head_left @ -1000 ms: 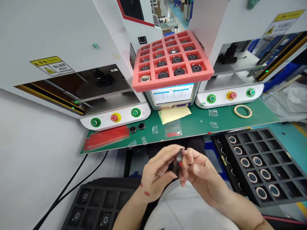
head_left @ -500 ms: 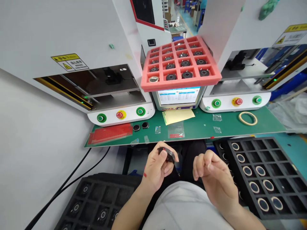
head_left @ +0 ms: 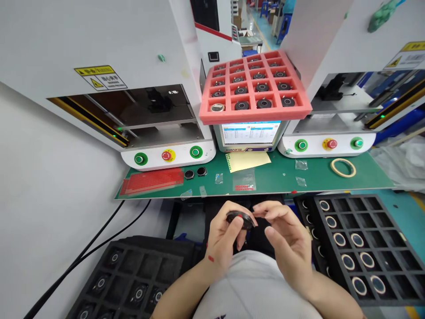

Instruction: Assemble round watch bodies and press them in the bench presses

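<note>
A dark round watch case [head_left: 243,219] is gripped in my left hand [head_left: 223,235], over my lap just off the table's front edge. The left thumb lies across its face beside a small red spot. My right hand [head_left: 288,237] is close by on the right, thumb and fingers apart, its fingertips near the case's right edge; whether they touch it I cannot tell. A small red strip [head_left: 211,258] sticks to my left wrist. On the green table [head_left: 275,180] rest two more watch cases [head_left: 201,171], red adhesive sheets [head_left: 152,180] and a clear bag with red pieces [head_left: 244,181].
A pink foam tray [head_left: 255,116] of round watch parts sits above a monitor [head_left: 250,134], between two white press machines with green and red buttons. Black foam trays stand at lower left [head_left: 122,277] and right [head_left: 375,239]. A tape roll [head_left: 343,168] lies on the table's right.
My right hand has moved left toward the watch case, and its pinched fingers have opened. My left hand has shifted slightly right, turning the case's face more upward.
</note>
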The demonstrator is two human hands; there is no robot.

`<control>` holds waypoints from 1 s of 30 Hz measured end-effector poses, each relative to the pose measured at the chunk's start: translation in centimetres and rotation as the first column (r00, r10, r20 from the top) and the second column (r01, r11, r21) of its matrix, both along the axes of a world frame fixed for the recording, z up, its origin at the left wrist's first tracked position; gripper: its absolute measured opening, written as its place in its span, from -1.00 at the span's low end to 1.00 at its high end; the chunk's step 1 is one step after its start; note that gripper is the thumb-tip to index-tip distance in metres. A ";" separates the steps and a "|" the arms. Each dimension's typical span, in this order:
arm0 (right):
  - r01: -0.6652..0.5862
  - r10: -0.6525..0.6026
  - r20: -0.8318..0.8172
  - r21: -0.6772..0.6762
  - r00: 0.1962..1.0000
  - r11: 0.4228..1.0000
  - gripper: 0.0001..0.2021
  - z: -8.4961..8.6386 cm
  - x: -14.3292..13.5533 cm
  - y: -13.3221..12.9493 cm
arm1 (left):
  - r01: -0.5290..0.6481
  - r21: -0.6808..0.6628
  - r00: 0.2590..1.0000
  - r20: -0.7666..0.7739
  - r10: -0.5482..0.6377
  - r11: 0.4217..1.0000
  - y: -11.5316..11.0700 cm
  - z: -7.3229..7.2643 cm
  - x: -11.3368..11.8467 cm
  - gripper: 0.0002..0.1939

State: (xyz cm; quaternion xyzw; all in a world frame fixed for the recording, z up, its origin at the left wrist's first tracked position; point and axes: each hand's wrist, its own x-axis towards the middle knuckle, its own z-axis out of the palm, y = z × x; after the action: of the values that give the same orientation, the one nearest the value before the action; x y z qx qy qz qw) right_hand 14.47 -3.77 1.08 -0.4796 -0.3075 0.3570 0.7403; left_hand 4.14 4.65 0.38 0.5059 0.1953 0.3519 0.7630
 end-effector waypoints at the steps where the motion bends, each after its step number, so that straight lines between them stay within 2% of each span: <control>1: -0.027 0.027 0.003 -0.005 1.000 1.000 -0.88 0.1 -0.2 0.2 | -0.010 0.041 1.000 0.004 0.010 0.999 -0.2 0.0 -0.1 -0.79; 4: -0.155 0.155 -0.021 0.002 0.988 0.988 -0.79 0.5 -0.6 0.7 | -0.047 0.244 0.997 -0.049 0.061 0.969 -0.7 0.2 -0.4 -0.83; 6: -0.221 0.222 -0.049 0.029 0.974 0.975 -0.75 0.6 -0.7 0.9 | -0.057 0.411 0.983 -0.135 0.123 0.910 -0.8 0.4 -0.5 -0.83; 9: -0.259 0.268 -0.108 0.091 0.957 0.962 -0.73 0.6 -0.8 1.0 | -0.030 0.627 0.966 -0.182 0.184 0.779 -0.6 0.8 -0.6 -0.82; 12: -0.292 0.312 -0.162 0.139 0.936 0.946 -0.77 0.6 -0.8 1.0 | -0.045 0.789 0.964 -0.128 0.235 0.613 -0.3 1.1 -0.5 -0.80; 15: -0.284 0.316 -0.192 0.178 0.929 0.942 -0.79 0.6 -0.9 1.0 | -0.078 0.884 0.946 -0.079 0.313 0.460 -0.1 1.3 -0.2 -0.76; 17: -0.258 0.297 -0.217 0.190 0.930 0.947 -0.81 0.6 -1.1 1.2 | -0.080 0.920 0.930 -0.070 0.361 0.384 -0.1 1.3 -0.1 -0.75; 24: -0.209 0.268 -0.322 0.206 0.908 0.956 -0.84 0.3 -1.4 1.6 | -0.100 0.962 0.914 -0.011 0.406 0.253 0.1 0.7 0.0 -0.75; 26: -0.203 0.259 -0.322 0.198 0.911 0.959 -0.85 0.3 -1.4 1.6 | -0.115 0.963 0.918 0.010 0.397 0.243 0.1 0.4 0.0 -0.75; 27: -0.210 0.264 -0.324 0.193 0.909 0.958 -0.85 0.3 -1.3 1.5 | -0.125 0.958 0.922 0.015 0.387 0.260 0.0 0.4 0.0 -0.75; 28: -0.226 0.277 -0.321 0.186 0.906 0.956 -0.85 0.3 -1.2 1.4 | -0.134 0.944 0.926 0.010 0.378 0.302 0.0 0.4 0.0 -0.75; 29: -0.252 0.295 -0.310 0.170 0.904 0.953 -0.84 0.3 -1.0 1.3 | -0.134 0.913 0.932 -0.016 0.361 0.386 -0.1 0.6 0.0 -0.76; 30: -0.277 0.309 -0.278 0.148 0.910 0.949 -0.83 0.3 -0.8 1.2 | -0.127 0.846 0.945 -0.057 0.323 0.518 -0.2 0.8 0.0 -0.78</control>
State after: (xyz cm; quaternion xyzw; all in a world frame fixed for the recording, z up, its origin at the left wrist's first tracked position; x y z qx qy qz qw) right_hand 13.66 -2.61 1.42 -0.3290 -0.2793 0.5153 0.7404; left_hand 4.15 4.44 1.18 0.8098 0.1474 0.4435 0.3546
